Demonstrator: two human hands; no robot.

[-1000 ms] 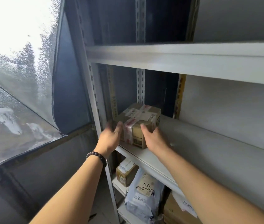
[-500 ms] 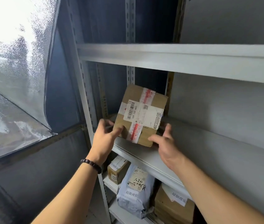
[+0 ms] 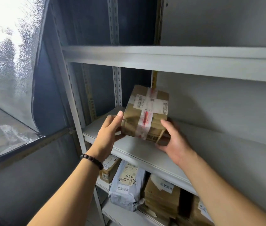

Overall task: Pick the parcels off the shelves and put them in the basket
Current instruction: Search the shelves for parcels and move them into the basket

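A brown cardboard parcel [image 3: 145, 115] with white labels and red-printed tape is tilted up over the middle shelf [image 3: 138, 152] of a grey metal rack. My left hand [image 3: 108, 132] holds its left side, thumb up along the edge. On the parcel's lower right corner, my right hand [image 3: 174, 139] grips with the fingers curled underneath. No basket is in view.
On the shelf below lie a small brown box [image 3: 109, 170], a grey mailer bag [image 3: 126, 188] with handwriting, and more brown boxes [image 3: 161, 198]. The upper shelf [image 3: 169, 59] runs overhead. A rack upright [image 3: 73, 101] stands left, beside a frosted window [image 3: 6, 62].
The parcel lay flat on the shelf, then was tipped up on edge. It now sits lifted between both hands and drawn slightly toward me.
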